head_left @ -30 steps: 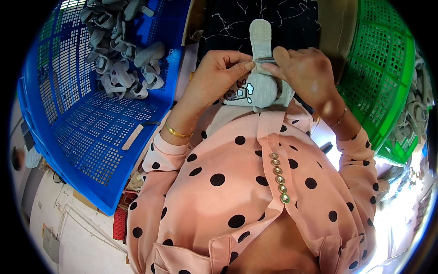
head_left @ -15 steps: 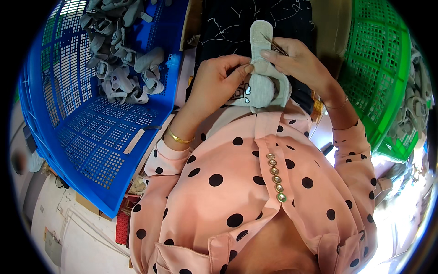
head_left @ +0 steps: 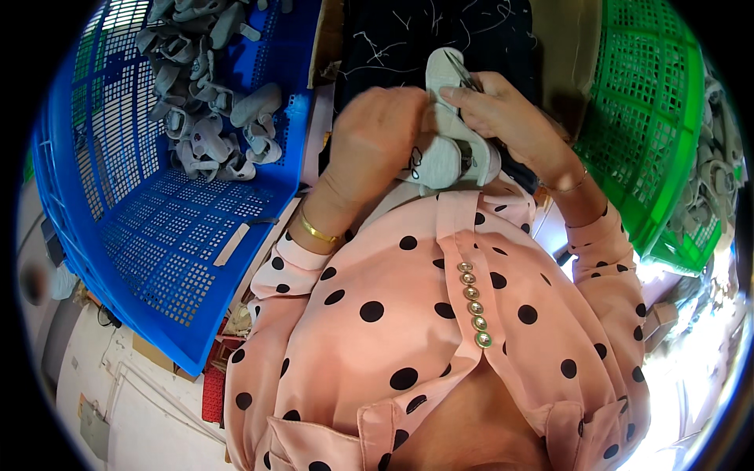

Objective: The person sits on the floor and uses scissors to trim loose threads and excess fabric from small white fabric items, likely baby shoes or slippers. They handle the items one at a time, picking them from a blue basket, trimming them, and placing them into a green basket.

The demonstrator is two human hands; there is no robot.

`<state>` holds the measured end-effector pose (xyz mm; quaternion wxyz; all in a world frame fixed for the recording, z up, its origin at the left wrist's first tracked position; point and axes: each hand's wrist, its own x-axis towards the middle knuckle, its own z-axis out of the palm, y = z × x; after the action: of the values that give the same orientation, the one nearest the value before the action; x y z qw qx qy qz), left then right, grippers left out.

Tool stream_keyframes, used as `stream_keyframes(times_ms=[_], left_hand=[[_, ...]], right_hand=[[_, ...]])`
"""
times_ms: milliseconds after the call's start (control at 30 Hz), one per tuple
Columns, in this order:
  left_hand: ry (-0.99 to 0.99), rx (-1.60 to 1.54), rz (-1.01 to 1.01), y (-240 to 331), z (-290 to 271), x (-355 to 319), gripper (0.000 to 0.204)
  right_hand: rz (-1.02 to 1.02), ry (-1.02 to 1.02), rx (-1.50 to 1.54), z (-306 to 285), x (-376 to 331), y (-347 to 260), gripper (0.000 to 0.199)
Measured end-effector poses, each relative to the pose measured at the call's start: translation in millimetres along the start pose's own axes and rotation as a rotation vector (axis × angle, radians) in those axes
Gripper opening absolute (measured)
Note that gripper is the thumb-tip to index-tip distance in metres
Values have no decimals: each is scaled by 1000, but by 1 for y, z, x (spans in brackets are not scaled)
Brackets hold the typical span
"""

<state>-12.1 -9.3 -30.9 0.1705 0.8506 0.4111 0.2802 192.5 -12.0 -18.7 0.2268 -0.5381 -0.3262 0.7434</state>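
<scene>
A small light-grey sewn fabric shoe [head_left: 437, 161], with a rounded sole end pointing away from me and a curved band, lies over my lap. My right hand [head_left: 510, 114] is closed on it from the right. The same hand also holds slim pointed metal snips [head_left: 462, 71], whose tips lie over the far end of the sole. Against the shoe's left side is my left hand [head_left: 378, 137], its fingers curled and smeared by motion. Whether they pinch the fabric does not show. Part of the dark print on the shoe is hidden behind that hand.
On my left stands a blue perforated crate [head_left: 169, 251] with a pile of similar grey shoes [head_left: 206, 102]. A green crate [head_left: 640, 149] is at my right, with more grey pieces [head_left: 711, 165] beyond it. Loose pale threads [head_left: 381, 47] lie on dark cloth ahead.
My left hand has shifted and turned, now a blurred curled shape covering more of the shoe's print. The shoe's far end has tilted and come slightly nearer, with the right hand still on it.
</scene>
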Motion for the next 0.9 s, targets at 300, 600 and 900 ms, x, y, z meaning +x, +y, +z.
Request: stream_keyframes(times_ms=[300,600,900], left_hand=[[52,117,-146,-20,-26,6,33],[-131,-991,-733,10,-3,16,13],[-98,-1111,-820,18,5,19,19]], right_hand=[[6,-23,41,-5,-3,-2,25],[-598,505,-747,-17,-9,-5,37],[-348,603,-923,-22,-52,8,36]])
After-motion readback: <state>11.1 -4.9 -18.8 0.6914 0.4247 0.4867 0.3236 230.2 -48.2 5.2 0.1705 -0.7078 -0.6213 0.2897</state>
